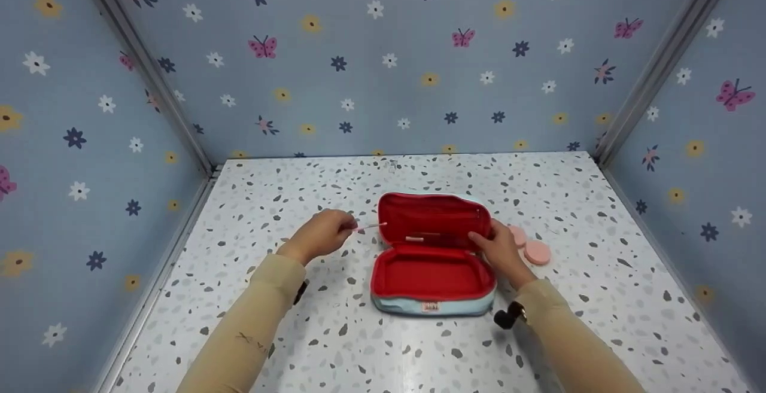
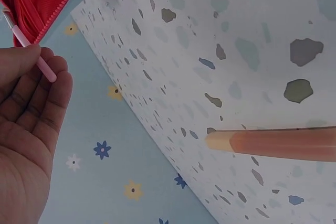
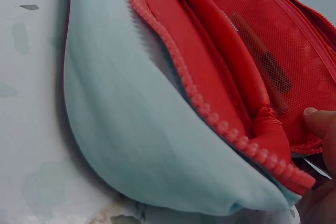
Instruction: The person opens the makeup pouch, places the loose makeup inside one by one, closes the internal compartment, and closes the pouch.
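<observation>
My left hand point(image 1: 320, 234) pinches a slim pink-handled brush point(image 2: 44, 68) between thumb and fingers. The brush points right, toward the raised lid of a zip pouch point(image 1: 433, 306), light blue outside and red inside. The pouch stands unzipped on the table. At the lid's right edge, my right hand point(image 1: 501, 252) holds it up, thumb on the inner face and fingers behind, mostly hidden. Inside the lid, a mesh pocket point(image 3: 310, 72) has a slender brown item point(image 3: 262, 51) behind it. The pouch's lower compartment shows its bare red lining.
Two round pink pieces point(image 1: 537, 252) lie right of the pouch, one partly behind my right hand. In the left wrist view, a long pinkish-brown rod point(image 2: 283, 142) with a pale tip lies over the speckled table point(image 1: 287, 189). Patterned walls point(image 1: 383, 82) enclose the back and sides.
</observation>
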A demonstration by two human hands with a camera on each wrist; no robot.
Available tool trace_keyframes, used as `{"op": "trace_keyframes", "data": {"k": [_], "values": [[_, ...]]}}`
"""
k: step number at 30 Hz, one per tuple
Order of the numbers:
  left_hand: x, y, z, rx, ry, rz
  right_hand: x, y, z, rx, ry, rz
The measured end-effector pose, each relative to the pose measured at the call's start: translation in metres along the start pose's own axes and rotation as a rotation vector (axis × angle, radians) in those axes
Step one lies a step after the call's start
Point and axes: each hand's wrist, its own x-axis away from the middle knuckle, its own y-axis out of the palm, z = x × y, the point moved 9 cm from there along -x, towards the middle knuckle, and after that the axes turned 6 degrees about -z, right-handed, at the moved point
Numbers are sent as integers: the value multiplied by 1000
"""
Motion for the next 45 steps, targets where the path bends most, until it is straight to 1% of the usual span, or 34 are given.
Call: {"op": "trace_keyframes", "data": {"k": [9, 15, 22, 26, 29, 40, 45], "values": [[-10, -2, 17, -12, 12, 27, 0, 0, 0, -19, -7, 11], [-18, -3, 29, -27, 33, 43, -1, 1, 0, -27, -6, 11], [-27, -1, 37, -25, 50, 61, 0, 2, 0, -34, -8, 4], [-31, 0, 41, -26, 58, 57, 0, 1, -1, -17, -17, 9], [-35, 1, 44, -44, 58, 65, 1, 1, -1, -3, -10, 6], [-50, 3, 63, -84, 77, 127, 1, 2, 0, -21, 7, -1], [-58, 6, 72, -94, 85, 131, 1, 4, 1, -51, 10, -8]]}}
